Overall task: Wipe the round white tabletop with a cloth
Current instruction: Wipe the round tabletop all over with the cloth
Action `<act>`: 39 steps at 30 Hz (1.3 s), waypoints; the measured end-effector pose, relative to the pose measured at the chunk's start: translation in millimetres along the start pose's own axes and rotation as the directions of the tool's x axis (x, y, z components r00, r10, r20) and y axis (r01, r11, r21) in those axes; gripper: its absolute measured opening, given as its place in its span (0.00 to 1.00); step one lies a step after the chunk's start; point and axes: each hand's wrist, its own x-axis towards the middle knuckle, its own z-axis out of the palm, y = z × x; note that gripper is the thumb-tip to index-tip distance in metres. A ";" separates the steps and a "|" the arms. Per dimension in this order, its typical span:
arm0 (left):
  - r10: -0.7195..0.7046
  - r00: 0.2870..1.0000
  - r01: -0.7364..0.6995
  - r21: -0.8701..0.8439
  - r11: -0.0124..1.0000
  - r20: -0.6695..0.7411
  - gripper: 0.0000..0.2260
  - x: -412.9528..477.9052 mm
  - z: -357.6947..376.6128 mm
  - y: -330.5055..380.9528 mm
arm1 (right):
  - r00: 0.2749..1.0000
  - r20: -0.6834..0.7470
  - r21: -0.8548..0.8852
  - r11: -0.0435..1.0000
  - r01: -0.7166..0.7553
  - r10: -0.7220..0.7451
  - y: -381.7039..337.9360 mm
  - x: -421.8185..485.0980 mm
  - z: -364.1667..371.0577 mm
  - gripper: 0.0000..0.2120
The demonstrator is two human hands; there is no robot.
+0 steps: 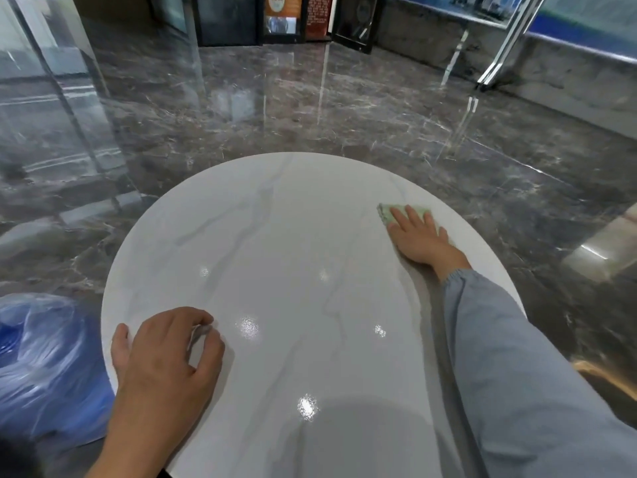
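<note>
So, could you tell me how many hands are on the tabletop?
2. The left hand rests at the near left edge of the tabletop, fingers curled. The right hand presses flat on the cloth at the far right. No others show.

Bright, even indoor light, prob. several overhead lamps. Small glare dots on the tabletop [275,236], all nearer the camera than the right hand [418,238] lying flat on the cloth [387,213]; biggest dot is farthest from that grip. Soft round shadow at near edge, thin shadow along the sleeve [517,357] behind the grip. Beyond the grip, glossy floor [344,108] w/ streaky reflections. Wide-angle bend twd frame edges. Opposite side from grip, blue bag [44,357] smeared w/ blur; grip itself fairly sharp.
</note>
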 end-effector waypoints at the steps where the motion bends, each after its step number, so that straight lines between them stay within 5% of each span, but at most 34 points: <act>1: -0.004 1.000 0.004 0.006 1.000 -0.002 0.07 0.3 -0.1 -0.3 | 1.000 0.012 0.003 1.000 -0.009 0.009 -6.0 4.4 -0.6 0.29; 7: -0.014 1.000 0.014 0.027 1.000 -0.008 0.07 1.4 1.5 -1.2 | 0.966 0.066 -0.045 0.966 0.254 -0.251 -102.5 -7.0 18.3 0.27; 11: 0.000 0.999 -0.001 -0.027 1.000 -0.042 0.05 0.1 1.4 -4.3 | 0.822 0.118 -0.146 0.809 0.570 -0.558 -177.1 -73.2 62.8 0.27; 13: -0.002 0.998 -0.002 -0.066 0.998 -0.062 0.12 1.2 1.3 -4.8 | 0.709 0.142 -0.118 0.699 0.705 -0.691 -190.9 -117.8 83.8 0.27; 15: -0.007 0.997 0.000 -0.096 0.995 -0.073 0.14 1.5 0.8 -5.8 | 0.621 0.138 -0.093 0.614 0.784 -0.772 -189.5 -159.1 94.7 0.26; 18: -0.015 0.997 0.005 -0.131 0.991 -0.077 0.11 2.7 2.8 -10.2 | 0.584 0.134 -0.098 0.576 0.812 -0.800 -171.1 -203.7 94.1 0.25; 25: -0.043 0.999 0.043 -0.089 0.995 0.004 0.13 4.4 3.3 -8.6 | 0.645 0.173 -0.033 0.650 0.759 -0.745 -114.9 -247.8 82.7 0.25; 29: -0.067 0.996 0.066 0.019 0.998 0.051 0.07 5.0 1.0 -1.8 | 0.725 0.137 -0.042 0.727 0.686 -0.675 -86.4 -244.7 74.4 0.25; 39: 0.027 1.000 -0.027 -0.008 1.000 -0.012 0.04 -3.1 0.4 -4.1 | 0.974 0.025 -0.065 0.972 0.226 -0.225 11.6 -169.5 45.0 0.26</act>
